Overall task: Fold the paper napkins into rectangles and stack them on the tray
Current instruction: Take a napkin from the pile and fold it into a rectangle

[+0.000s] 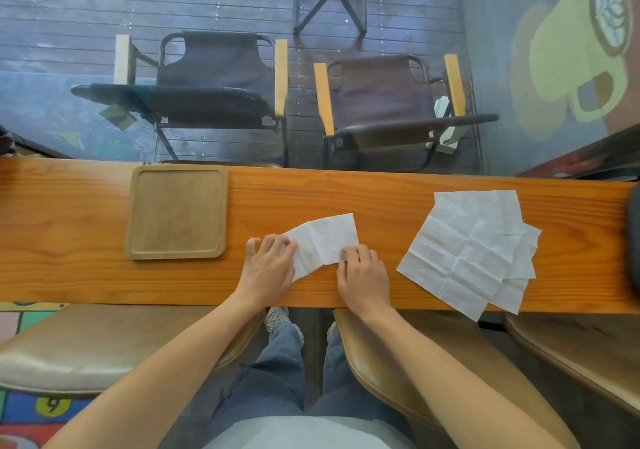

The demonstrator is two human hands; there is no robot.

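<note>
Napkin, folded: one item, lying on the worktop just right of the tray, tilted, already doubled over into a rough rectangle. We judge the step in hand to be pressing or aligning this fold. To do it well, we would square the loose edges first, pin one end, and run the crease flat from the centre outward so the thin paper does not skew or tear.

Fingers of the left hand: curled, tips bearing on the napkin's end nearest the tray; whether they pinch the edge or only press it we cannot tell.

Fingers of the right hand: bent and close together, tips on the napkin's near corner, farthest from the tray, seemingly pinning it down.

Tray: one, wooden, square with rounded corners and a raised rim; no napkin shows on it, so we take the task to be at an early stage.

Napkins, unfolded: a loose, overlapping pile well right of the tray, beyond the right hand, one corner hanging over the worktop's near edge.
</note>
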